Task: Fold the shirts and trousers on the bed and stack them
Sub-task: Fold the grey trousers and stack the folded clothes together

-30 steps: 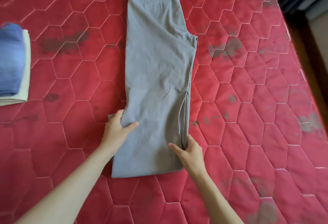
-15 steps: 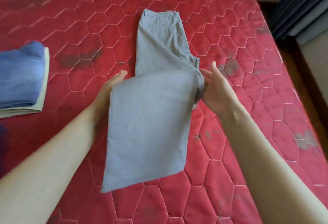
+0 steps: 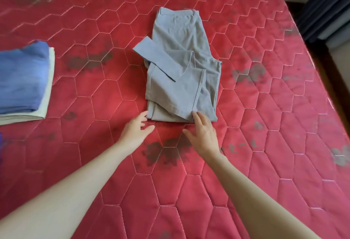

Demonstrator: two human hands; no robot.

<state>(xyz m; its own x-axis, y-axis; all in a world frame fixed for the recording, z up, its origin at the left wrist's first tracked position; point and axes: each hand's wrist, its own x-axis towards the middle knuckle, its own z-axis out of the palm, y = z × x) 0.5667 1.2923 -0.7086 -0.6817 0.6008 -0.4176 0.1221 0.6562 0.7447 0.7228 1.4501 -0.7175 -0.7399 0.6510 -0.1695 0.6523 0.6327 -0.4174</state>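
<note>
Trousers folded on bed; both hands at near edge.
The grey trousers lie mid-bed, legs doubled back over the seat, one hem skewed out left. Left hand is relaxed with fingers spread, fingertips at the fold's left corner, holding nothing. Right hand is flat, fingers straight, tips touching the fold. A folded stack, blue over cream, lies well apart at left.

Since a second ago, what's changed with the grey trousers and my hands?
The leg ends of the grey trousers were lifted and folded away from you over the upper half, landing untidily with one hem sticking out left. Both hands let go: the left hand and right hand are open at the near fold. The folded stack stayed on the left.
</note>
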